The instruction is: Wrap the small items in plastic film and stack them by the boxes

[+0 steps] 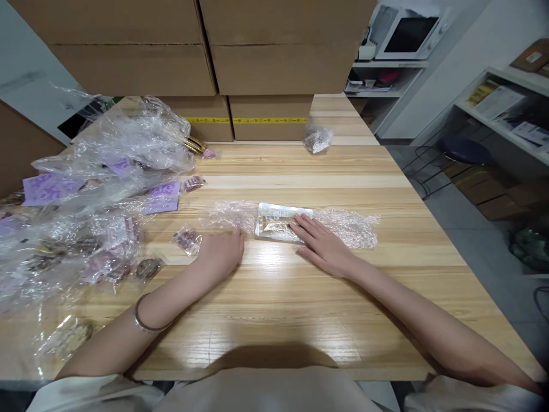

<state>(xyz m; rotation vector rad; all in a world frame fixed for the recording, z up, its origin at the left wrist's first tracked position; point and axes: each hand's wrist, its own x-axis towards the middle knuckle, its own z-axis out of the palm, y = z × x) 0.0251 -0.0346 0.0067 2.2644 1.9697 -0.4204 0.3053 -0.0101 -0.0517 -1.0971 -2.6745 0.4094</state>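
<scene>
A flat silver pouch with a printed label and a clear window lies across the middle of the table. Crinkled clear plastic wrap stretches out on both sides of it. My right hand rests flat on the pouch's right part, fingers extended. My left hand is closed at the near edge of the wrap's left stretch, left of the pouch. Its fingertips are hidden, so whether it grips the wrap does not show. Just left of that hand lies a small clear packet with reddish print.
Clear plastic bags with several small packets and purple cards cover the table's left side. Cardboard boxes are stacked at the back. A crumpled clear packet sits before them. Beyond the right edge are shelves and a microwave.
</scene>
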